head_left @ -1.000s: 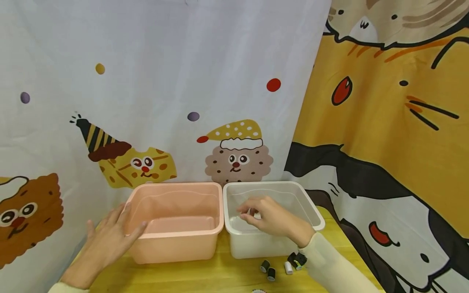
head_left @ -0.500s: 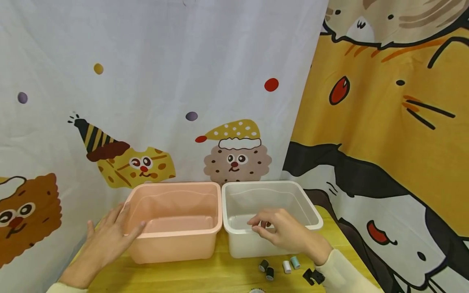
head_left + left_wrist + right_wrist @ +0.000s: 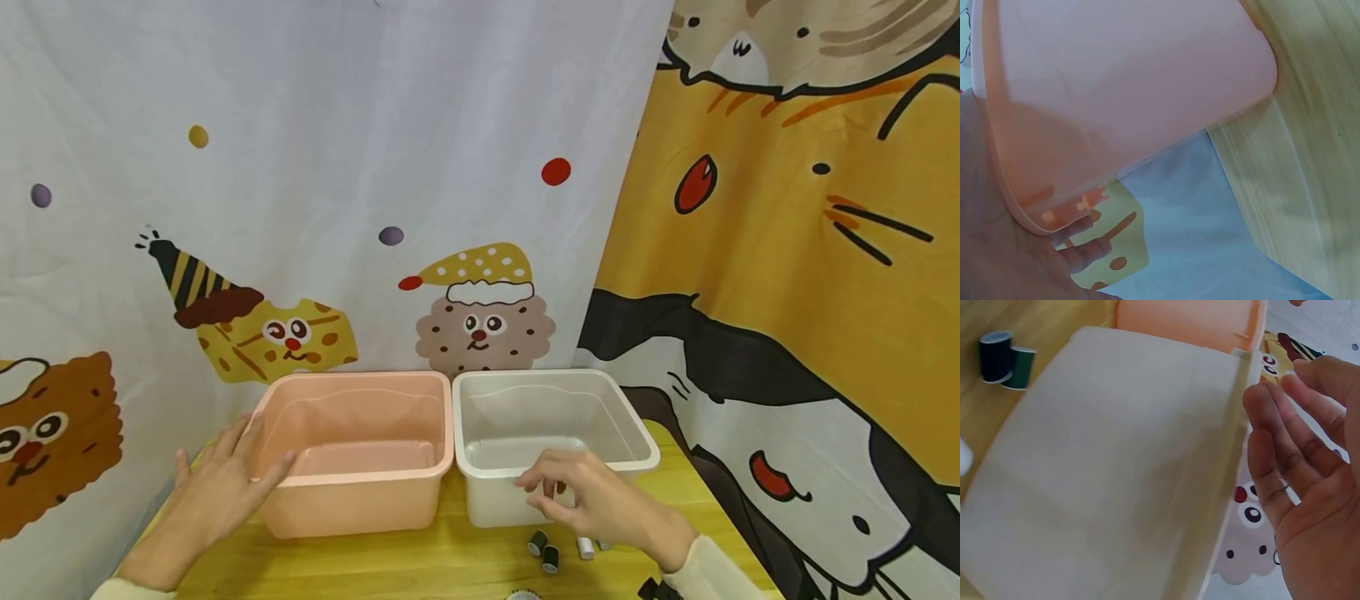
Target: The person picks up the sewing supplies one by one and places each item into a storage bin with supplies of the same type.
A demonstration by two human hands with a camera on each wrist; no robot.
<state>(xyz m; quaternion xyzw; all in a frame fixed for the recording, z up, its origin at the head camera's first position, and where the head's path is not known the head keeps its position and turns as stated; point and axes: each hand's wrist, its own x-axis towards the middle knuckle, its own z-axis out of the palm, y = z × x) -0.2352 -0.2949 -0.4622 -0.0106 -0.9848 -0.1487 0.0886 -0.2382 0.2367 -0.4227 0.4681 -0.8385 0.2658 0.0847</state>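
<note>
Head view: my left grip (image 3: 212, 496), relaxed, rests on the pink bin (image 3: 356, 510); my released right grip (image 3: 592, 496) hovers by the white bin (image 3: 491, 500), near spools (image 3: 551, 560) on the worktop (image 3: 360, 575). Left wrist: I touch the pink bin's rim. Right wrist: my fingers (image 3: 1263, 406) bend loosely.

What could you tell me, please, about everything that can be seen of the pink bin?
The pink bin is a peach-toned, open-topped tub with rounded corners, a protruding rim and smooth walls, apparently plastic. It stands upright on the wood-grained table, left of the white bin; whether their rims touch is unclear. No contents show in its visible interior. The person's left grip touches its rim on the left side.
</note>
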